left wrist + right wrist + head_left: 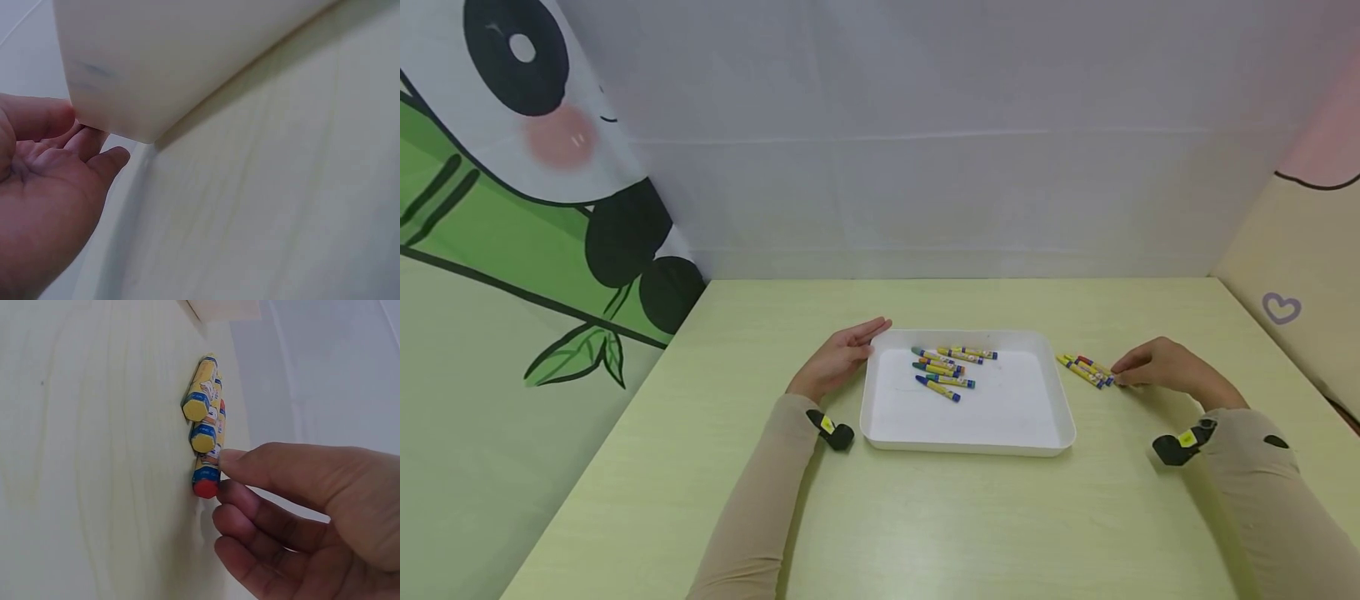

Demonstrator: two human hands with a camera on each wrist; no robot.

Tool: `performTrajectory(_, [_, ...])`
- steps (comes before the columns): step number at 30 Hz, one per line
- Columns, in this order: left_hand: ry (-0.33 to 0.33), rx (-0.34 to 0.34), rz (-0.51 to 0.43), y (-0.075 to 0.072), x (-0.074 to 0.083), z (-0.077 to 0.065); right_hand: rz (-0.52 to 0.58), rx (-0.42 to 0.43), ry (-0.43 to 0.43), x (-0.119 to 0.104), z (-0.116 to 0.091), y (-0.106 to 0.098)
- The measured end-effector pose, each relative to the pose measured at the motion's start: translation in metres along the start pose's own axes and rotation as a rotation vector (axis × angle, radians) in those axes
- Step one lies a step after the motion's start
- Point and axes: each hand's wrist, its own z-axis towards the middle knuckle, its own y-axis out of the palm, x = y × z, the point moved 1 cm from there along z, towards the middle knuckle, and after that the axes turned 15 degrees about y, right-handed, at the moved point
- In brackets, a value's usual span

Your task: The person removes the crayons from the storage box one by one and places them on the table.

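Note:
My left hand [841, 360] lies along the left side of a white tray [1000, 417], fingers stretched past its back corner and thumb at the rim. In the left wrist view, the thumb and fingers touch the tray wall [169, 56] near a corner. To the right of the tray, my right hand [1165, 371] pinches a red crayon [206, 477] near its blue-banded end between thumb and forefinger. Two yellow crayons [201, 390] lie close beside the red one on the table. Several wrapped crayons [943, 390] with green, blue, orange and yellow tips lie in the tray.
The pale wooden table [925, 517] ends at a grey-white cloth [925, 200] at the back. Printed panels stand at both sides, with a green and black cartoon [625, 242] on the left and a heart outline [1281, 308] on the right.

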Motion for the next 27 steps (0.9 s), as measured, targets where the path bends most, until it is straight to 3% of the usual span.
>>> performTrajectory(9, [0.000,-0.014,-0.012,-0.001,-0.003,0.000,0.020,0.001,0.008,-0.002,0.000,-0.003])
performTrajectory(27, [0.002,-0.009,-0.001,0.000,0.001,0.000,0.019,0.063,-0.011,-0.025,-0.003,-0.009])
